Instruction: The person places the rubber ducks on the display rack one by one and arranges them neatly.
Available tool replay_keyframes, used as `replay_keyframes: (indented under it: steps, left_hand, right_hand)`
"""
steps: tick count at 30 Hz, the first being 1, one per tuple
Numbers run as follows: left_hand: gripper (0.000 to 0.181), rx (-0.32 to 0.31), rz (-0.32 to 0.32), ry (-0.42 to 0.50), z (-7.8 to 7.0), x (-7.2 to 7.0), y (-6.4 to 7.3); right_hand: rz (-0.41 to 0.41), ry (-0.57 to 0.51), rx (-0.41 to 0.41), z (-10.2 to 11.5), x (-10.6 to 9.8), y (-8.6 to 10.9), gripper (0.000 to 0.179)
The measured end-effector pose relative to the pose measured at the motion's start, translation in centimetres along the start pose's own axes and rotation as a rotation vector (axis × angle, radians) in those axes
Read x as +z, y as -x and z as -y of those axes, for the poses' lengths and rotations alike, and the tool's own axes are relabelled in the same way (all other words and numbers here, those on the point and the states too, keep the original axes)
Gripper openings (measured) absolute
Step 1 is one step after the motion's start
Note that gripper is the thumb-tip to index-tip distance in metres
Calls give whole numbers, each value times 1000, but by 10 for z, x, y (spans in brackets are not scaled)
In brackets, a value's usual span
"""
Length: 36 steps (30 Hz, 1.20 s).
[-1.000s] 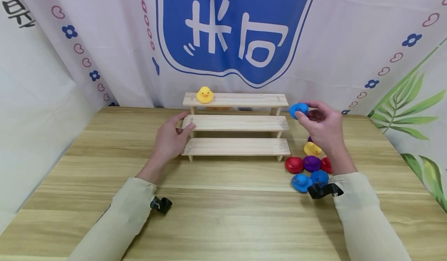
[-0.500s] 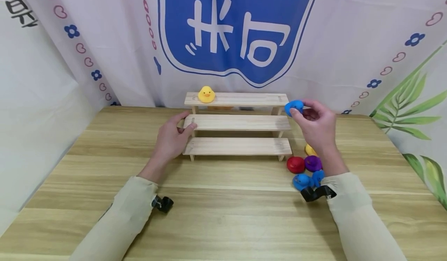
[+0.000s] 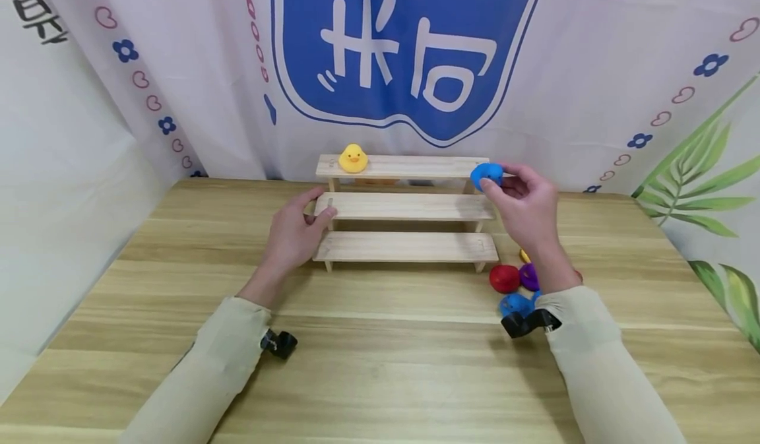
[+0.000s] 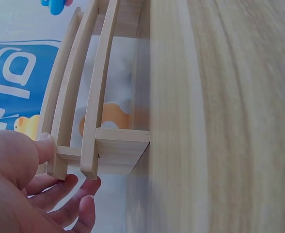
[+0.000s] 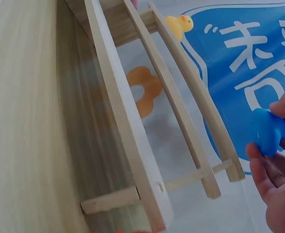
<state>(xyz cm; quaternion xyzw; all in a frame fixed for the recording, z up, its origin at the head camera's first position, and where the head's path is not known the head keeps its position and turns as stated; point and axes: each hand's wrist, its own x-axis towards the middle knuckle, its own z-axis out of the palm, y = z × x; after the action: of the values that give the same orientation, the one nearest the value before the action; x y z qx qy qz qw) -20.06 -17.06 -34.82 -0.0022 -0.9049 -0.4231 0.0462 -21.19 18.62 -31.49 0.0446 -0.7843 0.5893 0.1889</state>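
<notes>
A three-tier wooden display stand (image 3: 406,247) stands at the back of the table. My left hand (image 3: 295,227) grips the left end of its middle tier, thumb on top and fingers below, as the left wrist view shows. At the stand's far right, my right hand (image 3: 530,206) pinches a blue rubber duck (image 3: 486,176) between thumb and fingers. The duck overlaps the right end of the top tier in the head view; in the right wrist view the blue duck (image 5: 267,131) is beside that end, apart from the wood. A yellow rubber duck (image 3: 353,158) sits on the top tier's left end.
Right of the stand, a group of rubber ducks lies on the table (image 3: 380,365), partly hidden by my right forearm. A red duck (image 3: 505,278), a purple duck (image 3: 528,276) and a blue duck (image 3: 515,305) show there. A printed curtain (image 3: 225,88) hangs behind.
My right hand has carried the blue duck left and slightly up, from beside the stand to over the top tier's right end. The left hand keeps its grip on the stand.
</notes>
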Motion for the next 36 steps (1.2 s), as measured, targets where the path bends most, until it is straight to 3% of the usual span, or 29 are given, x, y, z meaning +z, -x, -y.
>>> replay_keyframes:
  steps: [16,36]
  left_hand:
    - [59,-22,0,-9,2,4,-1]
    - [58,-24,-7,-9,0,3,0]
  right_hand:
    - [104,58,2,7,41,-11,46]
    - [96,130,22,15,86,-22,46]
